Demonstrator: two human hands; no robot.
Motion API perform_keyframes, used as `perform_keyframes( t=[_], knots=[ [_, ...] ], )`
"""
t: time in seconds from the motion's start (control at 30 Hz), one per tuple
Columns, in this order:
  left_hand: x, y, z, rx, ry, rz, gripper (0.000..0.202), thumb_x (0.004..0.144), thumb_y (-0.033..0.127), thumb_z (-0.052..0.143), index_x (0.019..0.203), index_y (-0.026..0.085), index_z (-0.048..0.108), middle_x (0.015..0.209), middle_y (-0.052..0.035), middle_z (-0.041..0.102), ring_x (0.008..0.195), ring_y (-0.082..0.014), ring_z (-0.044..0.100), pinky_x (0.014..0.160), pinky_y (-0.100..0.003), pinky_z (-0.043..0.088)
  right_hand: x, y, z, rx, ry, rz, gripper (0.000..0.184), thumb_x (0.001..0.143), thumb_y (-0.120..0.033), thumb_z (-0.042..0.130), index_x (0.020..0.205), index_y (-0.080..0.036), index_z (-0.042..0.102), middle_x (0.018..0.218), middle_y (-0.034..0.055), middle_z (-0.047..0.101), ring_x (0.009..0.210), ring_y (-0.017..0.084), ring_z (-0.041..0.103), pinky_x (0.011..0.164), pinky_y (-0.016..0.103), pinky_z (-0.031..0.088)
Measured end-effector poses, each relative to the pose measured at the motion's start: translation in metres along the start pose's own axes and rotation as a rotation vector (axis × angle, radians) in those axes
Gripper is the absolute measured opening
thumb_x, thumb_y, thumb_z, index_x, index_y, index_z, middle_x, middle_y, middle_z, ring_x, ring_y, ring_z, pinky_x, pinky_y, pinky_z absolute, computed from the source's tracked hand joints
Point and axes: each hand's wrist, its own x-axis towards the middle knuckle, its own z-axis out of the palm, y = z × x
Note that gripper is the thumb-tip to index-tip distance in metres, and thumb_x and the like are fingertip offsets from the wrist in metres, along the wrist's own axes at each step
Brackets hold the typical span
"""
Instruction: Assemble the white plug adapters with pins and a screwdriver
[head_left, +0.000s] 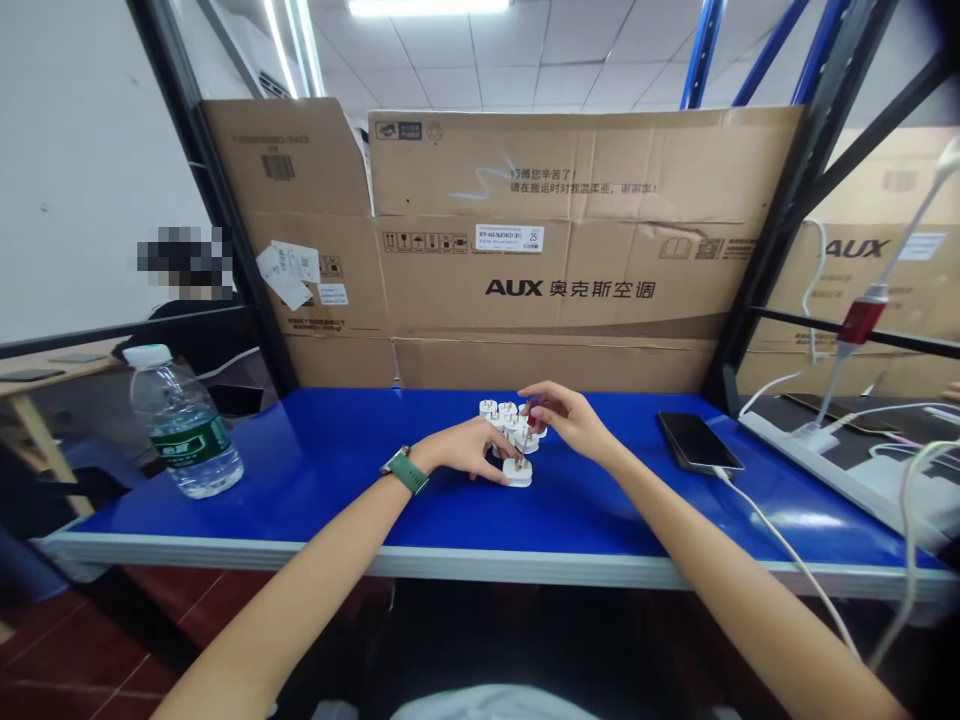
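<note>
A white power plug point(519, 480) lies on the blue tabletop with its metal prongs upward. My left hand point(466, 446) is closed around its left side, thumb and fingers against it. Above and behind that plug, my right hand point(568, 416) is closed in a pinch on a small screwdriver point(531, 424). Its red part shows between the fingers, and a thin dark shaft slants down toward the prongs. Just behind both hands stands a cluster of several white plugs point(507, 411), also prongs up, partly hidden by my fingers.
On the left stands a water bottle point(189, 430). To the right, a black phone point(697, 442) lies with a white cable point(787, 555) running over the table's front edge. A white power strip point(814, 440) borders the right side. Cardboard point(555, 345) walls the back. A person point(199, 330) sits beyond the left frame.
</note>
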Motion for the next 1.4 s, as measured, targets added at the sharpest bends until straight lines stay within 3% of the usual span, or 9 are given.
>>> perform_keyframes(
  t=[0.17, 0.37, 0.53, 0.8, 0.93, 1.13, 1.2, 1.3, 1.4],
  knots=[
    [0.001, -0.003, 0.001, -0.009, 0.018, 0.015, 0.047, 0.077, 0.043, 0.082, 0.116, 0.018, 0.077, 0.096, -0.0073, 0.078, 0.049, -0.0082, 0.060, 0.053, -0.020, 0.047, 0.000, -0.002, -0.002, 0.039, 0.077, -0.039, 0.033, 0.094, -0.044, 0.064, 0.119, -0.022, 0.063, 0.094, 0.0053, 0.071, 0.067, 0.015, 0.065, 0.066, 0.033, 0.058],
    [0.002, -0.006, -0.001, 0.015, 0.010, 0.017, 0.050, 0.073, 0.044, 0.085, 0.116, 0.019, 0.077, 0.103, -0.0073, 0.075, 0.052, -0.0057, 0.057, 0.053, -0.018, 0.045, 0.002, -0.003, -0.009, 0.078, 0.283, -0.068, 0.035, 0.092, -0.048, 0.067, 0.113, -0.021, 0.059, 0.091, 0.0040, 0.068, 0.065, 0.014, 0.064, 0.061, 0.031, 0.058],
    [-0.001, -0.003, -0.007, -0.050, 0.069, -0.002, 0.057, 0.062, 0.042, 0.092, 0.111, 0.018, 0.076, 0.100, -0.0054, 0.074, 0.057, -0.0060, 0.056, 0.052, -0.017, 0.043, 0.003, -0.001, -0.011, 0.075, 0.344, -0.076, 0.037, 0.091, -0.051, 0.067, 0.111, -0.022, 0.056, 0.090, 0.0038, 0.068, 0.067, 0.015, 0.065, 0.062, 0.032, 0.059],
    [0.006, -0.006, -0.001, -0.103, 0.296, -0.046, 0.039, 0.086, 0.047, 0.073, 0.107, 0.015, 0.071, 0.097, -0.0056, 0.073, 0.046, -0.0052, 0.055, 0.043, -0.017, 0.039, 0.002, -0.005, -0.002, 0.063, 0.260, -0.090, 0.034, 0.092, -0.050, 0.066, 0.110, -0.023, 0.056, 0.095, 0.0053, 0.069, 0.073, 0.017, 0.068, 0.070, 0.035, 0.061],
    [0.005, -0.008, -0.002, -0.065, 0.308, -0.030, 0.039, 0.089, 0.052, 0.068, 0.095, 0.013, 0.072, 0.088, -0.0047, 0.072, 0.045, -0.0056, 0.056, 0.044, -0.018, 0.039, 0.001, -0.008, 0.002, 0.061, 0.250, -0.099, 0.032, 0.094, -0.048, 0.065, 0.112, -0.023, 0.057, 0.098, 0.0061, 0.069, 0.077, 0.017, 0.068, 0.072, 0.035, 0.060],
    [-0.002, -0.013, -0.011, 0.034, 0.211, -0.014, 0.032, 0.087, 0.046, 0.072, 0.094, 0.015, 0.077, 0.089, -0.0051, 0.076, 0.052, -0.0082, 0.060, 0.052, -0.020, 0.042, 0.000, -0.006, -0.008, -0.012, 0.388, -0.130, 0.027, 0.098, -0.041, 0.057, 0.119, -0.025, 0.056, 0.089, 0.0020, 0.061, 0.070, 0.016, 0.060, 0.064, 0.031, 0.053],
    [-0.002, -0.016, -0.012, 0.103, 0.184, 0.037, 0.025, 0.085, 0.041, 0.076, 0.090, 0.017, 0.079, 0.087, -0.0046, 0.077, 0.065, -0.0112, 0.065, 0.062, -0.020, 0.044, -0.001, -0.002, -0.010, -0.051, 0.311, -0.073, 0.021, 0.098, -0.035, 0.052, 0.114, -0.024, 0.058, 0.079, -0.0002, 0.058, 0.066, 0.016, 0.056, 0.063, 0.030, 0.050],
    [-0.001, -0.019, -0.010, 0.163, 0.131, 0.084, 0.016, 0.084, 0.034, 0.078, 0.086, 0.019, 0.080, 0.086, -0.0034, 0.078, 0.079, -0.0142, 0.069, 0.071, -0.020, 0.044, -0.004, 0.000, -0.008, -0.133, 0.060, 0.044, 0.018, 0.098, -0.029, 0.044, 0.104, -0.023, 0.060, 0.068, -0.0028, 0.053, 0.059, 0.015, 0.050, 0.060, 0.030, 0.046],
    [-0.001, -0.019, -0.008, 0.145, 0.089, 0.040, 0.013, 0.084, 0.031, 0.076, 0.088, 0.019, 0.080, 0.082, -0.0024, 0.078, 0.069, -0.0127, 0.068, 0.065, -0.019, 0.044, -0.006, -0.005, -0.002, -0.311, -0.198, 0.001, 0.018, 0.096, -0.029, 0.050, 0.100, -0.021, 0.066, 0.085, 0.0020, 0.064, 0.077, 0.018, 0.056, 0.071, 0.031, 0.046]
  ],
)
